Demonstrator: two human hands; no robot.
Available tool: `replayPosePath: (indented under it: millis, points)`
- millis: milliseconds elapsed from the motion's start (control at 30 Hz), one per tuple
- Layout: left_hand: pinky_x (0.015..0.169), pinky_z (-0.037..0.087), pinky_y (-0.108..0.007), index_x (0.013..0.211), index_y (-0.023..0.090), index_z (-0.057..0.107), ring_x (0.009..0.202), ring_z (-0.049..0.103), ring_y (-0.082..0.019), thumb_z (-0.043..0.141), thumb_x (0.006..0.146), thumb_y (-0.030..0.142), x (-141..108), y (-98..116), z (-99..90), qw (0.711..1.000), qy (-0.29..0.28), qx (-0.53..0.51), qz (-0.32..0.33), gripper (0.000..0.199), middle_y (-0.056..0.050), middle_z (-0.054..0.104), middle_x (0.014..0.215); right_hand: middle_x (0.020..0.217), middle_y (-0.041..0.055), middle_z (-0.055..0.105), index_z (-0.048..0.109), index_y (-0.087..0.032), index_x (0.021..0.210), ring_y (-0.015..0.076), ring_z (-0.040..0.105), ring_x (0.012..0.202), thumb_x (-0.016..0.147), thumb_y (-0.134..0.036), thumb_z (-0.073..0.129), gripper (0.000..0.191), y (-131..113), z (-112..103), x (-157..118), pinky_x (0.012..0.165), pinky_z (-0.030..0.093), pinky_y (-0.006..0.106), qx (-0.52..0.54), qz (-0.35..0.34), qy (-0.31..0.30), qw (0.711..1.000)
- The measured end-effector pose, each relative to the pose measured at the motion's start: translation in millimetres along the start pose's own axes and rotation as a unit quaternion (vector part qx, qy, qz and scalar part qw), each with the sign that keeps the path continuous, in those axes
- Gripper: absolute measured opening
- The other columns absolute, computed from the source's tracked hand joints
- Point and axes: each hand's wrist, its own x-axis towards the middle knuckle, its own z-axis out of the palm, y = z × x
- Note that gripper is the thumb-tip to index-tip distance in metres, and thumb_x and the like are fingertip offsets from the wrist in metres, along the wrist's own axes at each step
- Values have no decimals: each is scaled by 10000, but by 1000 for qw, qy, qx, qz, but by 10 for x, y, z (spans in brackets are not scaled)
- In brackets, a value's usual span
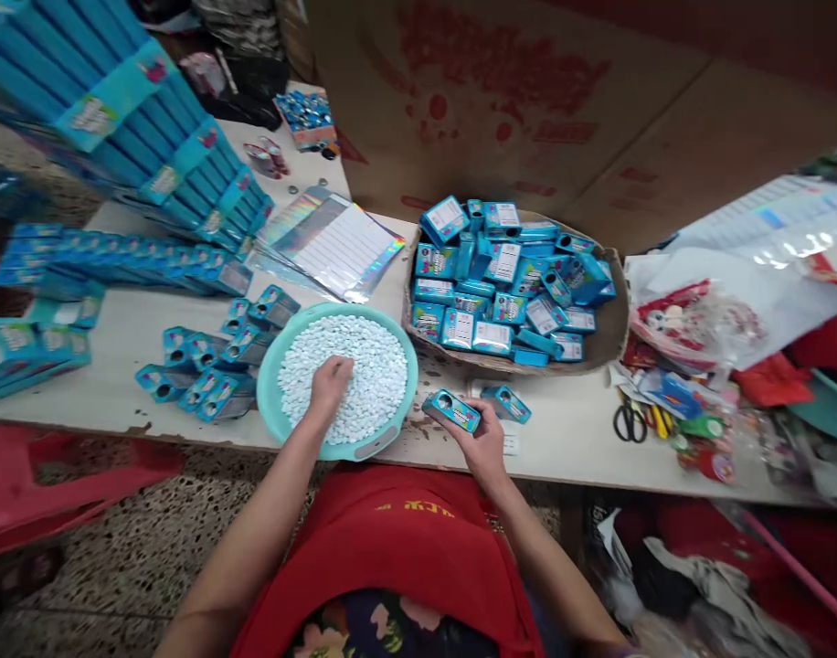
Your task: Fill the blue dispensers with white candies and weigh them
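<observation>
Small white pieces (370, 366) fill a round mint-green basin (269, 402) at the table's front edge. Over them is my left hand (332, 388), its fingers pressed together; whatever they may hold is too small to make out. To the right of the basin, my right hand (485, 443) grips a small blue box (452, 410) with a round dark hole in its upper face. Another blue box (511, 403) lies on the table just beyond that hand. Many similar boxes (504, 265) fill a cardboard tray (607, 338) behind it.
Several blue boxes (217, 388) stand left of the basin, near tall blue stacks (178, 164). Clear printed sheets (333, 242) lie behind it. Scissors (630, 422) and plastic bags (726, 320) are at the right. A large carton (487, 119) rises at the back.
</observation>
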Motion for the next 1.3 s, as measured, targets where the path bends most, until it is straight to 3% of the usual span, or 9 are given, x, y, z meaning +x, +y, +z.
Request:
replayPosePath:
  millis: [267,367,467,600,733,867,1000,1167,1300]
  points:
    - [396,292,-139,717,143,557,477,458,-58,710,547,223,80,180,79,969,-10,-204,-142,242,9,549,582,1053,101,614,549,-202,1023,231,587,1018,766,-399,661,343,693,143,136,899,476,395,-106,-24,9,994]
    - [461,388,-138,699,129,592,553,506,-66,717,549,181,73,187,75,963,-23,-224,-147,202,-9,571,619,1132,117,588,532,-216,1089,254,538,1117,739,-408,712,438,645,-159,66,978,424,438,-147,-67,49,986]
    - [443,385,-149,683,132,603,534,497,-69,707,576,196,37,173,73,964,-30,-216,-153,163,-4,555,617,1152,142,549,481,-193,1177,268,499,1136,735,-401,725,546,596,-646,2,957,423,452,-212,-115,178,954]
    - [401,340,-158,701,122,621,487,477,-68,709,586,249,-17,187,104,974,-11,-172,-150,192,-1,541,601,1202,156,523,457,-155,1206,288,468,1156,613,-466,794,750,758,-1010,100,949,410,452,-222,-40,197,954]
    - [415,343,-155,725,119,635,509,501,-72,715,591,268,-26,222,161,973,-23,-174,-148,216,-6,563,625,936,42,602,537,-171,1001,213,562,896,619,-513,754,557,929,-947,245,831,458,379,-146,74,177,970]
    - [418,337,-159,745,114,646,501,498,-69,722,597,271,-76,278,223,965,-41,-200,-164,228,-9,574,634,847,2,589,561,-179,924,183,553,820,637,-512,747,477,677,-909,273,801,451,344,-142,59,193,969]
    - [444,358,-174,773,111,662,527,514,-75,739,644,315,-304,407,342,948,-89,-241,-186,253,-22,583,657,895,19,619,614,-200,946,195,572,854,685,-434,761,380,110,-807,338,806,452,345,-195,-81,129,969]
    - [491,377,-197,829,92,683,585,538,-95,689,723,511,-521,622,545,907,-181,-322,-200,432,-77,619,735,927,33,664,630,-232,995,218,593,880,741,-360,739,304,-411,-275,557,817,430,372,-218,-262,-15,940]
    - [503,376,-212,817,103,707,604,549,-108,664,711,592,-450,655,619,926,-110,-311,-182,502,-76,638,758,887,22,672,631,-229,990,222,594,859,764,-331,710,261,-586,165,677,793,389,363,-252,-307,-70,915]
